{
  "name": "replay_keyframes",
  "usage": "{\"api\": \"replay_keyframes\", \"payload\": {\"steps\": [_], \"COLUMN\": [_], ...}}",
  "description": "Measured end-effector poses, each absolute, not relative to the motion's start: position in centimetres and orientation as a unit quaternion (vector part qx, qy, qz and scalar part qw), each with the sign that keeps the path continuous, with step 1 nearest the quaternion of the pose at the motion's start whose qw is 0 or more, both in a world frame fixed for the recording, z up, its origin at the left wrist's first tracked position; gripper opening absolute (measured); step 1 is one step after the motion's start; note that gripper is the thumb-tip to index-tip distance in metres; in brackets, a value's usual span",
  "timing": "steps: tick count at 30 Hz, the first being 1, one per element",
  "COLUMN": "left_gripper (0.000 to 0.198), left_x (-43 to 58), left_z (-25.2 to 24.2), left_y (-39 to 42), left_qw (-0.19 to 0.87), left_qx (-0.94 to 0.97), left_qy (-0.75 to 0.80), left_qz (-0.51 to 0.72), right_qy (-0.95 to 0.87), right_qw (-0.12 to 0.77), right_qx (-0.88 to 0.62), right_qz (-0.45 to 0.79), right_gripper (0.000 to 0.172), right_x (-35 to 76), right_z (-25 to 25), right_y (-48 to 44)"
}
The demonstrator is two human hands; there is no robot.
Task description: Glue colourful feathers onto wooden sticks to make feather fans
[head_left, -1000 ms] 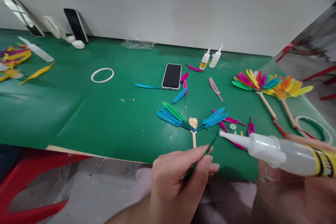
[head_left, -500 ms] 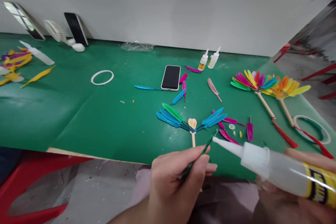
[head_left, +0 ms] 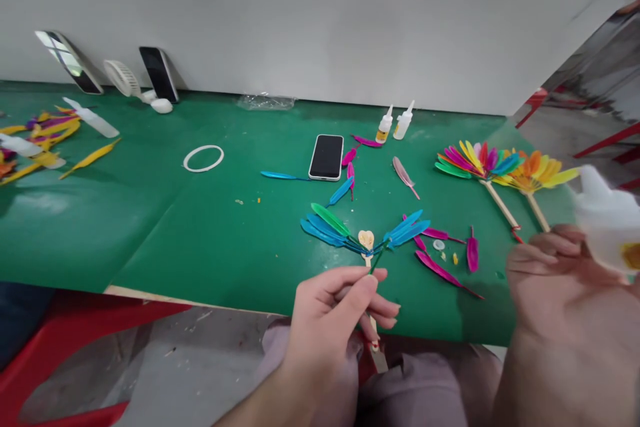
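My left hand (head_left: 335, 320) pinches a green feather (head_left: 379, 260) between thumb and fingertips. Its thin tip points up and away, just over the stick of a wooden fan frame (head_left: 366, 239) with a heart-shaped top. Blue feathers (head_left: 406, 228) fan out on the frame's right side; more blue ones and a green one (head_left: 330, 219) spread to the left. At the right edge my right hand (head_left: 550, 280) holds a white glue bottle (head_left: 607, 213), nozzle up and blurred. Several magenta feathers (head_left: 440, 268) lie on the table between the frame and that hand.
Two finished feather fans (head_left: 483, 163) lie at the right. Behind the frame are a phone (head_left: 327, 157), two small glue bottles (head_left: 384, 125) and a pink feather (head_left: 403, 173). A white ring (head_left: 203, 158) and yellow feathers (head_left: 93, 157) lie to the left. A red stool (head_left: 75, 340) stands below the table's edge.
The glue bottle has moved right, away from the green feather, and turned from lying sideways to nozzle up. My left hand has brought the feather's tip leftward, over the fan frame.
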State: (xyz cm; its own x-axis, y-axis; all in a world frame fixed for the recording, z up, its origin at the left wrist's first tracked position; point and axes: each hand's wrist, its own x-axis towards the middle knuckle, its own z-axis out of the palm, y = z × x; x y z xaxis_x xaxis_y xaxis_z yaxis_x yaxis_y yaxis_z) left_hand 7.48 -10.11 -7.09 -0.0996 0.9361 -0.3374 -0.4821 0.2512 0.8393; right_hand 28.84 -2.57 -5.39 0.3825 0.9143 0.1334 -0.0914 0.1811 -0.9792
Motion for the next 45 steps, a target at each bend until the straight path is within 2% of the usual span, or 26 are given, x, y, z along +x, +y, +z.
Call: {"api": "replay_keyframes", "payload": {"steps": [3,5,8,11,13,16,18,23,27,30,32,36,41,45], "left_gripper": [0.018,0.018,0.02,0.02,0.021,0.021,0.022,0.022,0.026,0.027,0.026,0.023,0.027,0.029], "left_x": [7.1,6.8,6.2,5.8,5.7,5.5,5.3,4.1,3.1,3.5,4.3,6.1,6.7,6.6], "left_z": [-8.3,-9.0,-9.5,-9.6,-9.7,-9.9,-10.1,-10.2,-10.4,-10.7,-10.8,-11.0,-11.6,-12.1], "left_y": [-9.8,-9.6,-9.4,-9.2,-9.2,-9.3,-9.4,-8.9,-8.5,-8.8,-9.4,-10.2,-10.0,-9.6], "left_qw": [0.616,0.602,0.579,0.56,0.556,0.555,0.553,0.526,0.488,0.472,0.475,0.47,0.511,0.508], "left_qx": [0.254,0.257,0.254,0.25,0.254,0.263,0.267,0.277,0.304,0.367,0.455,0.583,0.595,0.604], "left_qy": [0.499,0.516,0.541,0.565,0.572,0.575,0.574,0.587,0.609,0.614,0.594,0.529,0.504,0.507], "left_qz": [0.554,0.552,0.554,0.552,0.547,0.541,0.542,0.549,0.546,0.515,0.463,0.399,0.362,0.346], "right_qy": [-0.243,-0.25,-0.348,-0.48,-0.509,-0.607,-0.618,-0.646,-0.647,-0.606,-0.67,-0.8,-0.808,-0.81], "right_qw": [0.728,0.709,0.655,0.57,0.524,0.351,0.304,0.252,0.249,0.266,0.254,0.073,-0.026,-0.055], "right_qx": [-0.464,-0.473,-0.484,-0.528,-0.555,-0.665,-0.684,-0.685,-0.698,-0.741,-0.671,-0.466,-0.404,-0.385], "right_qz": [0.442,0.459,0.464,0.407,0.397,0.257,0.239,0.223,0.178,0.108,0.192,0.372,0.428,0.439], "right_gripper": [0.014,0.014,0.02,0.028,0.04,0.039,0.039,0.037,0.057,0.039,0.032,0.024,0.024,0.022], "right_x": [28.4,28.0,27.6,28.1,28.9,30.2,30.5,30.5,31.2,29.5,26.7,19.9,16.1,15.6], "right_z": [-5.5,-6.2,-7.8,-10.0,-11.5,-13.1,-13.7,-13.6,-11.7,-9.1,-7.8,-7.3,-8.8,-9.4], "right_y": [-1.9,-1.4,0.3,2.7,4.4,6.3,7.0,7.3,4.6,1.3,0.3,2.9,7.1,7.5]}}
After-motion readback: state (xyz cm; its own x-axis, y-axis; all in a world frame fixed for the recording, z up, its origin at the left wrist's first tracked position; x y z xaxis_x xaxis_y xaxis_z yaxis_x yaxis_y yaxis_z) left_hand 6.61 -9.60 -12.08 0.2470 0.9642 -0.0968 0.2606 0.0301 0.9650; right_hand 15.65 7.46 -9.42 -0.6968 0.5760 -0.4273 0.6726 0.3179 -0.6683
